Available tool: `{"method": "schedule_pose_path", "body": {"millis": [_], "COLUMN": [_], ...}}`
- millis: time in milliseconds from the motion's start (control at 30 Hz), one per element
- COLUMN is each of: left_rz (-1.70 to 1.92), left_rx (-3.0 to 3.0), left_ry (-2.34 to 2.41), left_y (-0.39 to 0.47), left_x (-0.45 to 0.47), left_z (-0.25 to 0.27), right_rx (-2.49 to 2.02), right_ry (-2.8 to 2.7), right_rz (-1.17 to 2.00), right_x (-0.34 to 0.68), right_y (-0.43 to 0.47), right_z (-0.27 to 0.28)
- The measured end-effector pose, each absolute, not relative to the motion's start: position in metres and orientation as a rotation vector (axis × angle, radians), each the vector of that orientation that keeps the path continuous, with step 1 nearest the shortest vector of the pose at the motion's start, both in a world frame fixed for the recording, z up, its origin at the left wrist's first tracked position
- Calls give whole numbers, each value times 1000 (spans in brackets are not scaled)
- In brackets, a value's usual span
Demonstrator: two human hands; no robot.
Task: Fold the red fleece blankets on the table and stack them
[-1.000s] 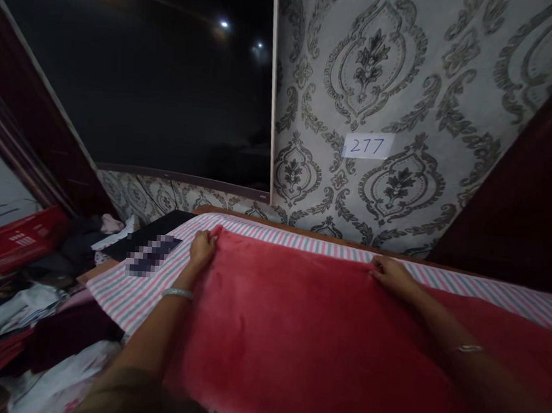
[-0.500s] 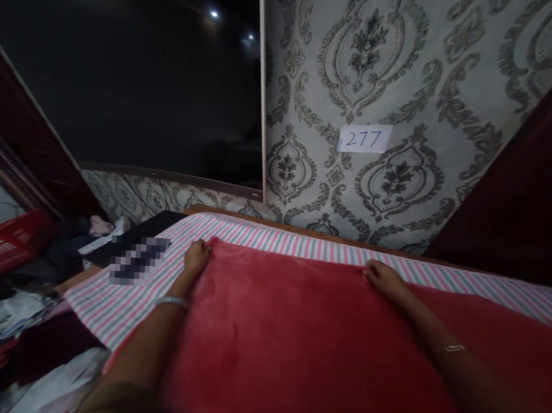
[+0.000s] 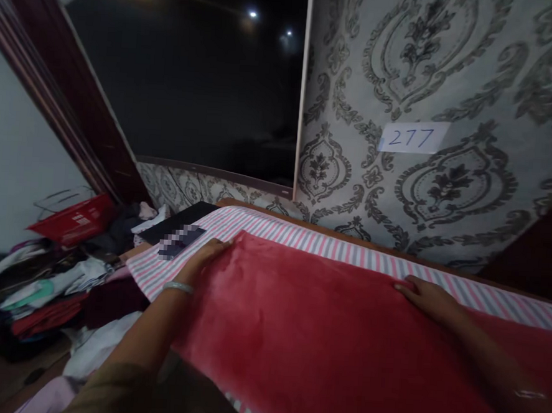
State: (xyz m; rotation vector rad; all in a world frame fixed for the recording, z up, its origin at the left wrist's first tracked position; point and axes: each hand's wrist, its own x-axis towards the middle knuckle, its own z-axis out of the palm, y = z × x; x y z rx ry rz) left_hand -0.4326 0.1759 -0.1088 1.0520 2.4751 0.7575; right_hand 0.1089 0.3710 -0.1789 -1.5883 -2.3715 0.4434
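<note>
A plush red cloth (image 3: 297, 314) is spread over a pink, grey and white striped cloth (image 3: 261, 221) on a table. My left hand (image 3: 212, 250) is closed on the far left corner of the red cloth, its fingertips partly hidden. At the far edge, further right, my right hand (image 3: 429, 298) pinches the red cloth between thumb and fingers. More of the red fabric lies beyond my right forearm. Its near left edge hangs past the table, and a bit of striped cloth shows beneath it.
Left of the cloths lie a black flat panel (image 3: 181, 221) and a dark, pixelated item (image 3: 180, 241). Piled clothes (image 3: 49, 317) and a red basket (image 3: 74, 219) are on the left. Behind the table are a large dark screen (image 3: 208, 90) and a patterned wall with a paper label (image 3: 413, 137).
The view has swung left, so more of the clothes pile and basket shows. Both hands still hold the red cloth's far edge; its near left edge has come into view.
</note>
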Motion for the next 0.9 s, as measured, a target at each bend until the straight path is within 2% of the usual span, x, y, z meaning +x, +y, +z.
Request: {"method": "schedule_pose_path", "body": {"millis": [133,333,433,600,733,900], "left_rz": [774,862,877,747,654,572], "left_rx": [1220,1359,1342,1229,1187,1179], "left_ry": [2539,2678,2724,2682,2580,2511], "left_y": [173,194,218,247,237,191], "left_x": [-421,-430,-437,-436,-446,-462], "left_z": [-104,-70,-59,-84,-103,-107], "right_rx": [-1483,-1549,-1533,-1639,-1687,-1602], "right_ry": [-2340,-2183,-2137,-2216,-2220,-2235], "right_rz": [342,173,110,235,181,147], "right_x": [111,113,98,72,72,83], "right_y": [369,392,411,430,443,455], "right_z": [-176,-114,-103,-157,-201,-214]}}
